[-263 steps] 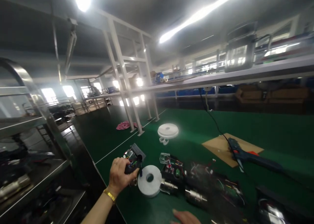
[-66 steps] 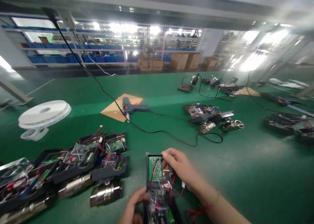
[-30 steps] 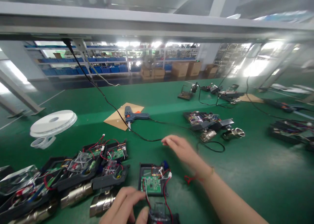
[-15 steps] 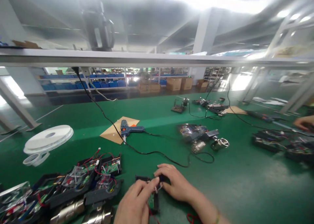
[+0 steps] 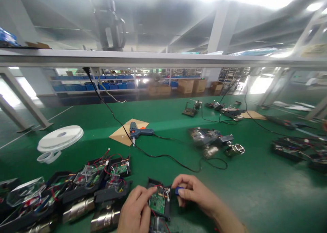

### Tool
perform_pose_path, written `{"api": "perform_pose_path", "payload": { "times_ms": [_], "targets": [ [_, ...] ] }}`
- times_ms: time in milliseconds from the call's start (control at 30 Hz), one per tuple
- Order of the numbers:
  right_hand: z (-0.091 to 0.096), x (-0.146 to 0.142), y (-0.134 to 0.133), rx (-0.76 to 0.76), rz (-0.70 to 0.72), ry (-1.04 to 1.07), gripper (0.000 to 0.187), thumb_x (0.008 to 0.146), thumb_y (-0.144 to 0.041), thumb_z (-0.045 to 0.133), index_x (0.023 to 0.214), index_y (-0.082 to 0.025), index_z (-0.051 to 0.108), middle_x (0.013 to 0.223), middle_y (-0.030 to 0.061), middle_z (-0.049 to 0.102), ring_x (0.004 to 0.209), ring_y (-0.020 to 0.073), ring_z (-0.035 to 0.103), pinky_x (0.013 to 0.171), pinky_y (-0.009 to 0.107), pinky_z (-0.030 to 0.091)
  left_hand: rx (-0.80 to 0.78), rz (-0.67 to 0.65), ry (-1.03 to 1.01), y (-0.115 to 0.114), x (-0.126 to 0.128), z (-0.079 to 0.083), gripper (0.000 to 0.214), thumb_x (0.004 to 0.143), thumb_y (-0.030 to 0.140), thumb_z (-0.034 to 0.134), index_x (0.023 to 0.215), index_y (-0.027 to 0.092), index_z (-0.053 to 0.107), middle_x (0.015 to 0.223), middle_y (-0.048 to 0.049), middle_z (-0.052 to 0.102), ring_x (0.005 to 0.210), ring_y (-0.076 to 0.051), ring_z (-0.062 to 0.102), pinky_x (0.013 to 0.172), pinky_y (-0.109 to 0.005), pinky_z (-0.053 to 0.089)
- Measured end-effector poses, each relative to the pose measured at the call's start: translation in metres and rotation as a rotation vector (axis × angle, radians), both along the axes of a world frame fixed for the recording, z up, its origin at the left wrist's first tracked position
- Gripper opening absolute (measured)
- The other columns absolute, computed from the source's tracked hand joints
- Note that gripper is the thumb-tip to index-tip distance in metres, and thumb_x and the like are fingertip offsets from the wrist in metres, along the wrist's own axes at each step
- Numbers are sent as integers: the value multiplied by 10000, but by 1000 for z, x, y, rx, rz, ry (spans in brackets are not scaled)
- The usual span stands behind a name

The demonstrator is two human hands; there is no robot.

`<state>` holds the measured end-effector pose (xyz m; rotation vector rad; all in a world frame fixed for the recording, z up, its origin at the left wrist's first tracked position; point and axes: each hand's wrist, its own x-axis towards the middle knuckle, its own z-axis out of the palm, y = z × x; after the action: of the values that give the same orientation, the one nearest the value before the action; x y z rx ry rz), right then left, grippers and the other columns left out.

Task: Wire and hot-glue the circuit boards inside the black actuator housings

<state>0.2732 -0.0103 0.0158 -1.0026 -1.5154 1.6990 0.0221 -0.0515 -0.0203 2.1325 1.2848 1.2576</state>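
Your left hand [image 5: 135, 211] is down at the bottom edge of the view with its fingers curled and the index fingertip pressing on the green circuit board [image 5: 157, 202] sitting inside the open black plastic housing [image 5: 160, 199] on the green table mat [image 5: 255, 192], red wires looping over it. Your right hand [image 5: 195, 194] is just beside the housing's right edge, thumb and forefinger pinching a small blue part [image 5: 178, 190] (too small to tell what it is). To the left lies a row of similar black housings with shiny metal nozzles [image 5: 79, 207], and further back a blue glue gun [image 5: 138, 131] rests on a brown cardboard sheet [image 5: 120, 136].
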Motion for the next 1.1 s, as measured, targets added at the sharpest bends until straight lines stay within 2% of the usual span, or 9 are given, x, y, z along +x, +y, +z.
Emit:
{"api": "perform_pose_path", "payload": {
  "times_ms": [100, 200, 333, 433, 500, 633, 733, 967, 1100],
  "targets": [
    [0, -1, -2, -48, 57, 74, 655, 650, -634, 861, 1034, -169, 605, 809, 71, 724, 705, 178, 670, 665, 280, 502, 20, 5, 4, 0, -1, -1, 393, 954, 159, 430, 1257, 260, 657, 986, -68, 658, 915, -202, 636, 812, -306, 547],
    [0, -2, -1, -30, 50, 84, 610, 679, -593, 872, 1047, -178, 618, 800, 49, 711, 699, 172, 650, 659, 276, 488, 61, -1, 75, -2, -2, 1, 389, 962, 177, 465, 1305, 255, 630, 1041, -78, 670, 954, -217, 625, 847, -341, 543],
    [4, -8, 4, 132, -19, 47, 466, 761, -595, 822, 929, -172, 721, 792, -4, 593, 720, 139, 531, 693, 264, 420, 70, 61, 76, -6, 0, 3, 395, 962, 179, 466, 1308, 269, 636, 1106, -84, 656, 1004, -228, 606, 871, -361, 531],
    [8, -16, 5, 240, -16, 30, 470, 797, -641, 769, 903, -184, 744, 901, 23, 577, 859, 181, 531, 783, 292, 414, 93, 102, 66, -8, 2, 2, 381, 961, 188, 468, 1289, 264, 647, 1122, -94, 645, 1041, -237, 598, 889, -366, 524],
    [9, -20, 4, 260, 14, 22, 484, 835, -662, 717, 941, -189, 725, 964, 47, 608, 920, 205, 556, 820, 312, 427, 114, 124, 78, -8, 2, -1, 369, 958, 205, 475, 1280, 258, 648, 1134, -99, 640, 1070, -246, 596, 910, -374, 521],
    [10, -25, 0, 254, 78, -49, 455, 932, -630, 612, 1013, -187, 677, 953, 60, 664, 882, 204, 596, 796, 312, 449, 88, 174, 86, -9, 1, -11, 343, 993, 276, 452, 1284, 249, 631, 1195, -97, 629, 1129, -237, 597, 954, -352, 519],
    [9, -27, -2, 280, 84, -122, 417, 976, -595, 561, 992, -190, 657, 914, 49, 667, 854, 199, 592, 790, 309, 442, 68, 208, 92, -10, -2, -15, 334, 1027, 347, 425, 1279, 251, 623, 1221, -83, 627, 1147, -217, 598, 985, -327, 510],
    [-1, -33, 2, 282, -34, -198, 452, 984, -641, 495, 984, -204, 610, 836, 13, 593, 798, 186, 560, 733, 292, 431, 111, 133, 146, -7, -11, -17, 283, 1016, 326, 500, 1252, 228, 623, 1113, -78, 676, 1036, -197, 647, 914, -289, 544],
    [-4, -34, 9, 239, -53, -168, 498, 939, -700, 517, 931, -209, 599, 806, 15, 603, 776, 190, 563, 724, 300, 454, 117, 133, 186, -5, -4, -14, 305, 1013, 331, 487, 1269, 224, 613, 1118, -90, 678, 1039, -202, 663, 897, -297, 581]
  ]
}}
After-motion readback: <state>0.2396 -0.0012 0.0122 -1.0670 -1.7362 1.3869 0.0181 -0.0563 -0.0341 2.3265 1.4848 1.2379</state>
